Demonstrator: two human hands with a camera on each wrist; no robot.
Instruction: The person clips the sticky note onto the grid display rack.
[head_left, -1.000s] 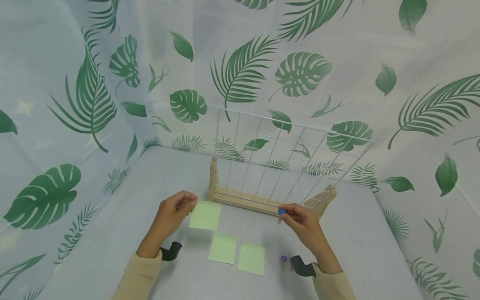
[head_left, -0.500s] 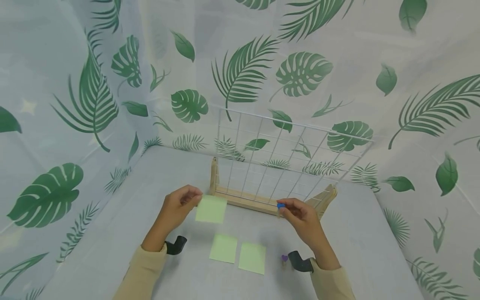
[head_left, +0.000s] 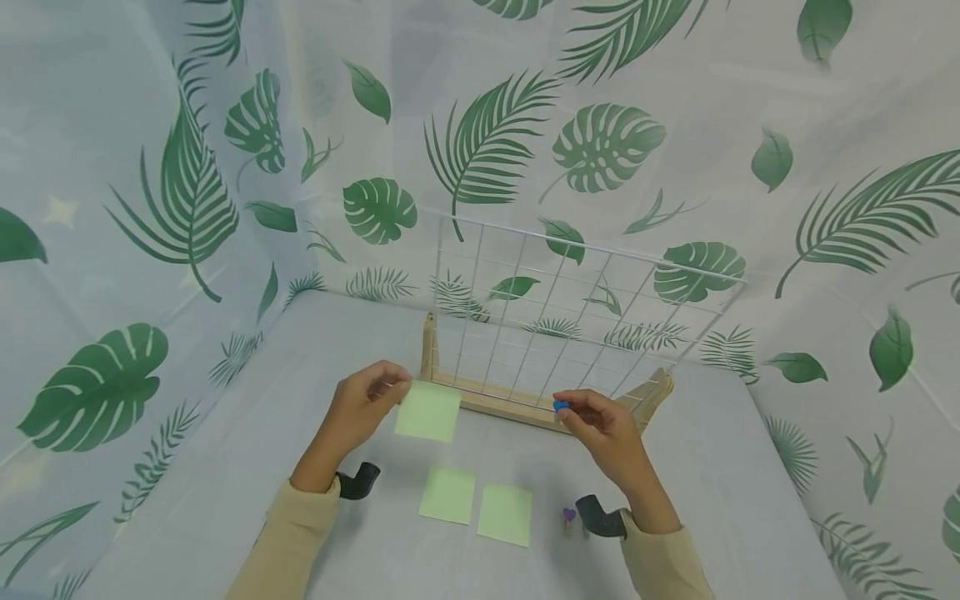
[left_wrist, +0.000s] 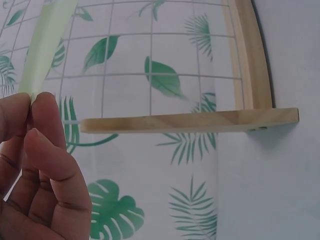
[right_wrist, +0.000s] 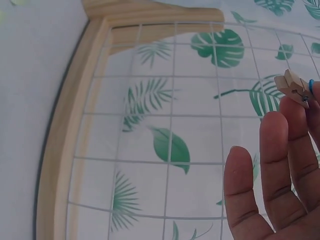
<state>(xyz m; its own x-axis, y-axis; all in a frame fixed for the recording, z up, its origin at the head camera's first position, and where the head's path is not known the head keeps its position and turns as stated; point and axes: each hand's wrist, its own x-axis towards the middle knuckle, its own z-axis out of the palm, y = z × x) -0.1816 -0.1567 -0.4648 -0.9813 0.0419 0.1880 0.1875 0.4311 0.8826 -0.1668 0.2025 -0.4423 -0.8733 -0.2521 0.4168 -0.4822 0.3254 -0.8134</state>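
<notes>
My left hand (head_left: 365, 402) pinches a light green sticky note (head_left: 428, 412) by its upper left corner, above the table before the rack. In the left wrist view the note (left_wrist: 42, 47) is seen nearly edge-on between thumb and finger. A small wooden clothespin (right_wrist: 294, 87) with a blue decoration (head_left: 560, 406) is pinched in my right hand (head_left: 606, 432), near the rack's lower right part. The white wire grid (head_left: 555, 317) stands in a wooden base (head_left: 510, 407); neither hand visibly touches it.
Two more green notes, a left one (head_left: 447, 494) and a right one (head_left: 504, 514), lie on the pale table (head_left: 390, 550). A clothespin with a purple heart (head_left: 568, 517) lies near the right wrist's black mount (head_left: 600, 517). Leaf-patterned curtain (head_left: 480, 150) surrounds the table.
My left hand has moved up and to the right with the green note, nearer the rack. The right hand has risen slightly with the blue clothespin.
</notes>
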